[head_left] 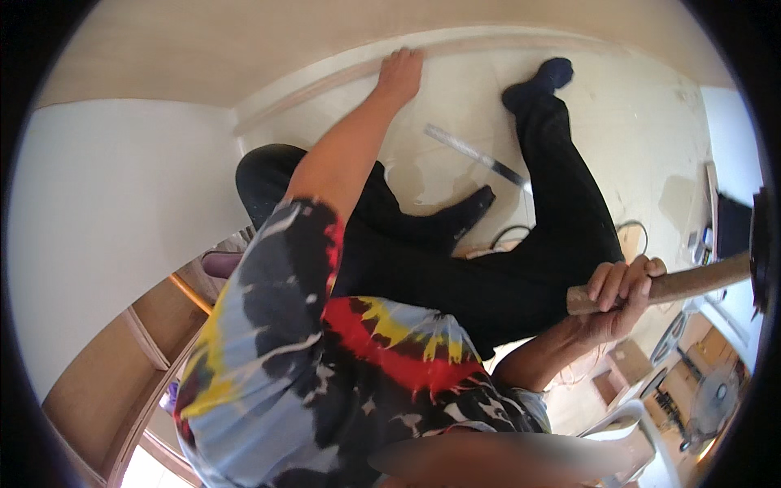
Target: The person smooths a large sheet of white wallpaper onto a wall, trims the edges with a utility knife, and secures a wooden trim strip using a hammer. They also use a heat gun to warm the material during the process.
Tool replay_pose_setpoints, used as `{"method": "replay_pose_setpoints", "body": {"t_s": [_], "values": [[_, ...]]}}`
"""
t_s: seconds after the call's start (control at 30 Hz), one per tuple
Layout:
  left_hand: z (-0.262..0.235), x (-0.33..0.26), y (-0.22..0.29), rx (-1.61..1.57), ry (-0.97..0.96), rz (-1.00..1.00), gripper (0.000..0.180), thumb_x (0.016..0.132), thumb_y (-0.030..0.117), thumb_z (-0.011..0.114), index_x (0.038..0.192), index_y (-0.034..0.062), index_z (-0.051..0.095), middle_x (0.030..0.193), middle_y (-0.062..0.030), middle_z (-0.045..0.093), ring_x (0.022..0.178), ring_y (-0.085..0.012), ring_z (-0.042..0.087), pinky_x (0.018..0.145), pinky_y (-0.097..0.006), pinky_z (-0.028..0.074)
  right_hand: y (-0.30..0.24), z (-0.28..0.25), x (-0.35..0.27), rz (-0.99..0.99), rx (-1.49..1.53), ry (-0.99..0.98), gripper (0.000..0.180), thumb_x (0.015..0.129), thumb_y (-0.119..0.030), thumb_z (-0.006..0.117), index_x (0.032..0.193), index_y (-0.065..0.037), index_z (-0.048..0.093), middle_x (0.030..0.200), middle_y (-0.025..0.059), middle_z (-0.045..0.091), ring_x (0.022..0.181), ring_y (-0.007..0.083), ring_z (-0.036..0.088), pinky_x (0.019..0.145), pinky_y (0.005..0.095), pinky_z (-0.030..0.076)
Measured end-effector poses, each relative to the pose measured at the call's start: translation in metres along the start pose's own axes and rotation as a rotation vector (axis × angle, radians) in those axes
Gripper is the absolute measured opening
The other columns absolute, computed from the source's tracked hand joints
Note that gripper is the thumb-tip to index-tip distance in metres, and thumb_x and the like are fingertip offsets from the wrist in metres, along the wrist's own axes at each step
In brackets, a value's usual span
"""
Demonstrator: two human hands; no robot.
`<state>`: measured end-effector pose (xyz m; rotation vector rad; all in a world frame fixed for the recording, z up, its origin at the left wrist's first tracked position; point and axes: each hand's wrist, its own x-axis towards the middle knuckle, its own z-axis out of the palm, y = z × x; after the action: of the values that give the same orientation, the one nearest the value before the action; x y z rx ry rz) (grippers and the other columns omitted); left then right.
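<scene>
My left hand (401, 75) reaches forward and rests on a long thin wooden strip (325, 88) along the base of the tan panel. Its fingers lie over the strip, close together and not wrapped round anything I can see. Out to the right, my right hand (622, 297) is closed round the thick wooden handle of a mallet (704, 281). The mallet's dark head (761, 252) is partly cut off by the picture's rim. Between my legs, a long silver bar (468, 146) with a dark section lies on the pale surface (634, 134).
I sit with my legs spread over the pale surface. A white panel (122, 179) stands at left, above wooden compartments (98, 398). The tan panel (325, 37) rises ahead. At lower right are a fan (716, 398) and a cardboard box (629, 360). A dark cable (511, 231) loops near my knee.
</scene>
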<state>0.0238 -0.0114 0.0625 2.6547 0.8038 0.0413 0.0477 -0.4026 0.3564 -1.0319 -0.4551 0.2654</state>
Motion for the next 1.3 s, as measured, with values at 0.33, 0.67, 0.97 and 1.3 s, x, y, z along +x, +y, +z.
{"method": "replay_pose_setpoints", "body": {"t_s": [0.33, 0.67, 0.97, 1.3], "values": [[-0.052, -0.140, -0.148, 0.207, 0.030, -0.471, 0.041, 0.096, 0.030, 0.068, 0.131, 0.0094, 0.061, 0.135, -0.0155, 0.057, 0.126, -0.0388, 0.054, 0.100, -0.059, 0.046, 0.052, 0.031, 0.020, 0.150, -0.103, -0.159, 0.021, 0.100, -0.006, 0.064, 0.118, 0.001, 0.055, 0.074, 0.0023, 0.054, 0.042, 0.0046, 0.040, 0.037, 0.0251, 0.033], [-0.037, -0.067, -0.148, 0.175, 0.041, -0.176, 0.037, 0.091, 0.033, 0.074, 0.118, 0.0094, 0.065, 0.121, -0.0145, 0.062, 0.111, -0.0383, 0.062, 0.090, -0.054, 0.053, 0.060, 0.017, 0.005, 0.086, -0.513, 0.015, 0.020, 0.096, -0.004, 0.069, 0.110, 0.003, 0.056, 0.064, 0.0032, 0.053, 0.048, 0.0081, 0.048, 0.043, 0.0245, 0.038], [-0.045, -0.052, -0.170, 0.159, 0.370, -0.297, 0.029, 0.085, 0.025, 0.078, 0.109, 0.0099, 0.072, 0.118, -0.0099, 0.067, 0.112, -0.0344, 0.064, 0.094, -0.047, 0.056, 0.093, -0.031, 0.006, 0.290, -0.669, 0.052, 0.018, 0.098, -0.009, 0.070, 0.107, 0.001, 0.058, 0.065, 0.0015, 0.055, 0.048, 0.0072, 0.049, 0.044, 0.0229, 0.037], [-0.018, 0.016, -0.130, 0.249, 0.547, -0.072, 0.017, 0.085, 0.023, 0.076, 0.096, 0.0108, 0.078, 0.102, -0.0085, 0.073, 0.096, -0.0325, 0.068, 0.083, -0.046, 0.057, 0.153, -0.032, 0.015, 0.396, -0.781, -0.033, 0.017, 0.095, -0.011, 0.075, 0.103, -0.004, 0.062, 0.074, -0.0021, 0.059, 0.057, 0.0044, 0.052, 0.050, 0.0215, 0.039]]}}
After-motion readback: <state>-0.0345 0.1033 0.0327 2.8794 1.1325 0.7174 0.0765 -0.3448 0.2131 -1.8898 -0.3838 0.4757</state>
